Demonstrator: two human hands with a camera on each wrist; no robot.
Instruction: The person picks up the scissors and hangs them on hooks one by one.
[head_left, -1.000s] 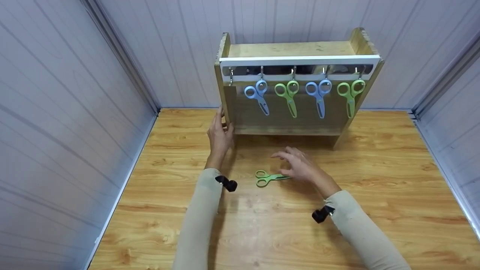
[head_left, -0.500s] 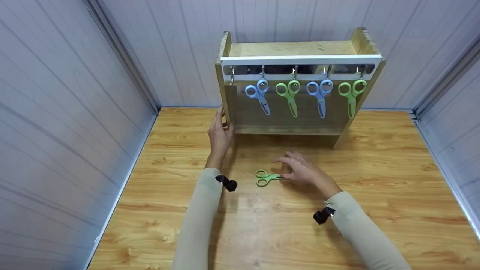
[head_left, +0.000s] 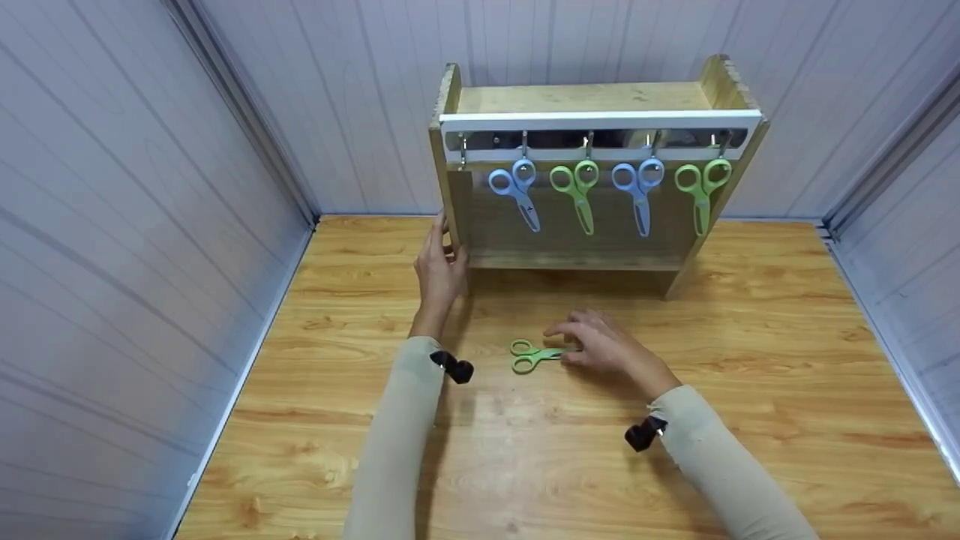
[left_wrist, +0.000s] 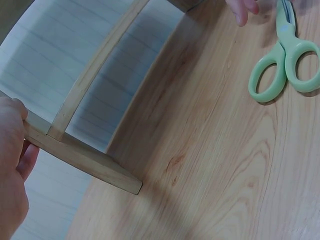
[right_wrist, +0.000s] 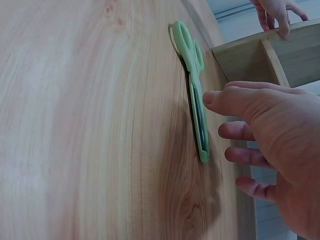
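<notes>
A pair of green scissors [head_left: 543,353] lies flat on the wood-grain surface, with its handle loops toward the left. Over its blade end hovers my right hand [head_left: 598,345], fingers spread and slightly bent, holding nothing. In the right wrist view the thumb [right_wrist: 220,100] is close beside the blades [right_wrist: 200,125]; whether it touches them I cannot tell. My left hand [head_left: 439,271] grips the left side panel of a wooden rack [head_left: 585,97], thumb at the front edge. Part of that grip is hidden behind the panel. Two blue and two green scissors hang from hooks on the rack's front bar.
Pale panelled walls [head_left: 135,225] stand to the left, behind and to the right. The rack is near the back wall, and its leftmost hook [head_left: 462,152] carries no scissors. Wooden flooring [head_left: 510,465] spreads around both forearms.
My right hand has shifted slightly down toward the front, and its fingers have drawn a little closer to the green scissors' blades. The left hand stays on the rack.
</notes>
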